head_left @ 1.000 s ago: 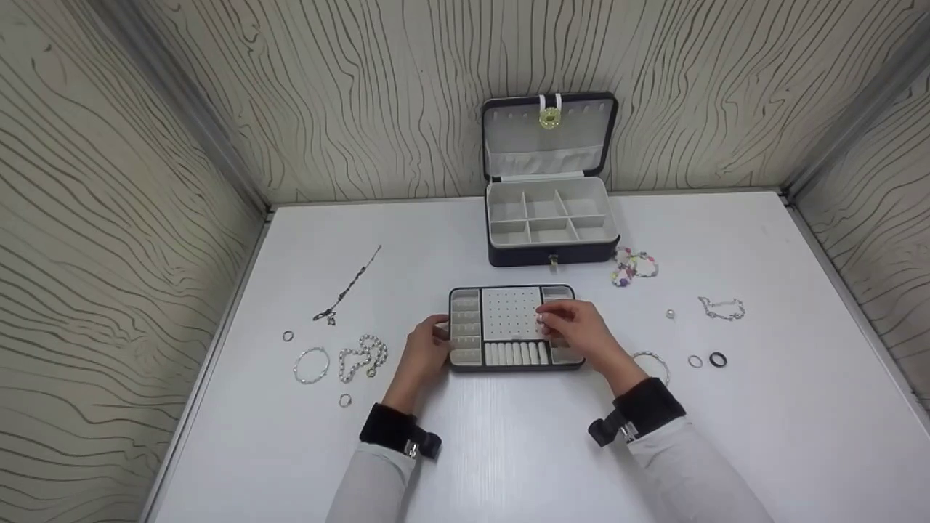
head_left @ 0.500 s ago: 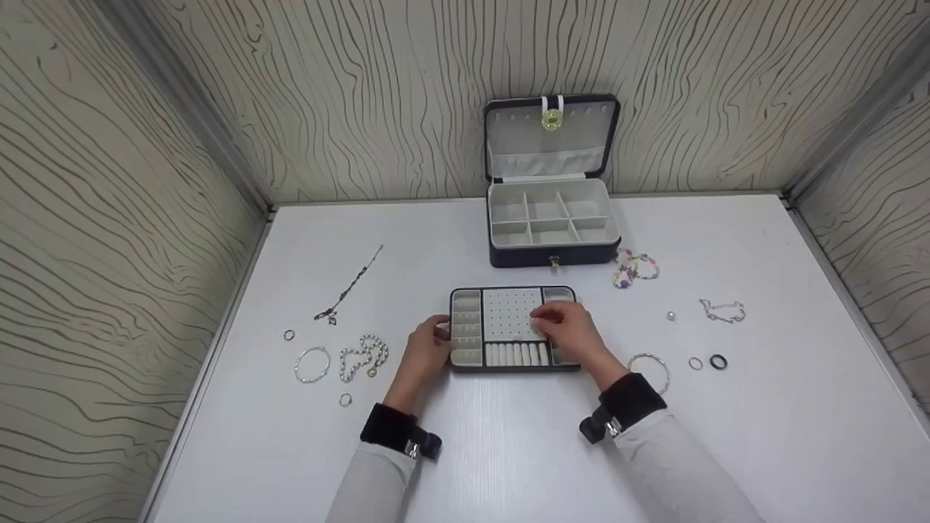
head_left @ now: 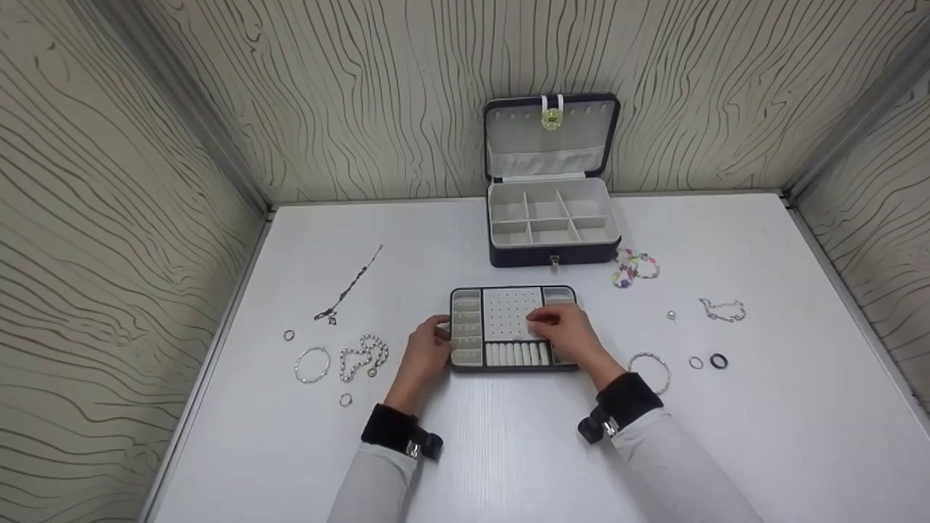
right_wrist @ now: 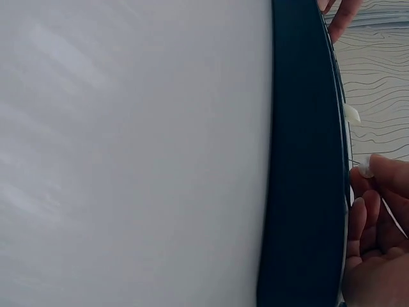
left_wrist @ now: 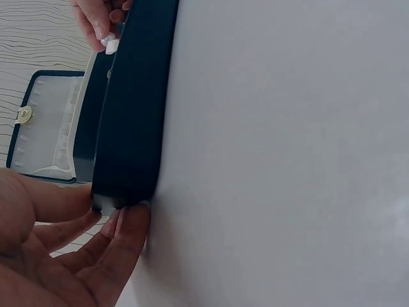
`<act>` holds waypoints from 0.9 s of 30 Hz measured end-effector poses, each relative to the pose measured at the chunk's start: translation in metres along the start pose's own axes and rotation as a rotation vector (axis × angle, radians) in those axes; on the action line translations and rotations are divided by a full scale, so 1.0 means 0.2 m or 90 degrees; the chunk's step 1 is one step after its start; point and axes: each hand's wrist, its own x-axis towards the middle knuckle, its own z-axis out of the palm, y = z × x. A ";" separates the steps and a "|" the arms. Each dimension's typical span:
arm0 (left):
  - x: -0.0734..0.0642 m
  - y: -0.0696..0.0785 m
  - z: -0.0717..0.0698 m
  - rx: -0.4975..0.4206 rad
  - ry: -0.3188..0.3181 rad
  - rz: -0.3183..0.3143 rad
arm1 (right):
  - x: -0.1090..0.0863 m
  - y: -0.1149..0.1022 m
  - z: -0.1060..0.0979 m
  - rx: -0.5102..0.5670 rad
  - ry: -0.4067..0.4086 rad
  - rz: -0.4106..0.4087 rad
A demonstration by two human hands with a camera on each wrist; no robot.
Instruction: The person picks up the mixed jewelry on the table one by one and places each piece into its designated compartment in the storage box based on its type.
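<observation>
Right tray compartments (head_left: 559, 293) partly hidden

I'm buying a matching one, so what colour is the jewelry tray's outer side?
Dark blue; the tray's outer side shows best in the left wrist view.

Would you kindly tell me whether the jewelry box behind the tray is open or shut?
The jewelry box is open: its lid stands raised at the back, baring six compartments.

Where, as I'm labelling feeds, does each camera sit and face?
Head: worn on the head, facing forward and down at tray and box; left hand, right hand show.
Left wrist: worn there, facing the tray's near side; left hand, right fingers show.
Right wrist: worn there, facing that side; right hand, left fingers show.
Wrist views share that side and the patterned wall.
</observation>
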 end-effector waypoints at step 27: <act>0.00 0.00 0.01 -0.015 0.001 -0.012 | -0.02 0.03 0.02 -0.036 -0.015 -0.070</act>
